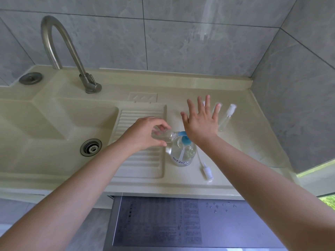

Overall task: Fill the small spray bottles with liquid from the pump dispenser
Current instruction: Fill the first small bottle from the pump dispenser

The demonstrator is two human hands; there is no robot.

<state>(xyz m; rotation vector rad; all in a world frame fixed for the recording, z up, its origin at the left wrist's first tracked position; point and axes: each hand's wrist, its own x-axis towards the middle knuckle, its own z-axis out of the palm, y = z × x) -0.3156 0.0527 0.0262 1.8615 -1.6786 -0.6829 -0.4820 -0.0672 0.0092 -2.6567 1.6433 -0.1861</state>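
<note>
I'm seeing the left hand (145,132) pinching a small clear plastic spray bottle (164,135) sideways, its open neck sitting at the blue nozzle of the clear round pump dispenser (183,153) standing on the beige countertop (181,183). The right hand (201,122) is pressing flat on the pump head, fingers spread, gripping nothing. The bottle looks light, thin-walled and slippery; gripping mid-body seems safest. A removed white spray cap (206,171) is lying nearby, and another capped clear bottle (226,117) is lying further right.

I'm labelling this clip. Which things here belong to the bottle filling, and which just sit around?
In the job: left hand holding small bottle; right hand on pump dispenser; spray cap; capped spray bottle.
Lying about: faucet, sink drain.
</note>
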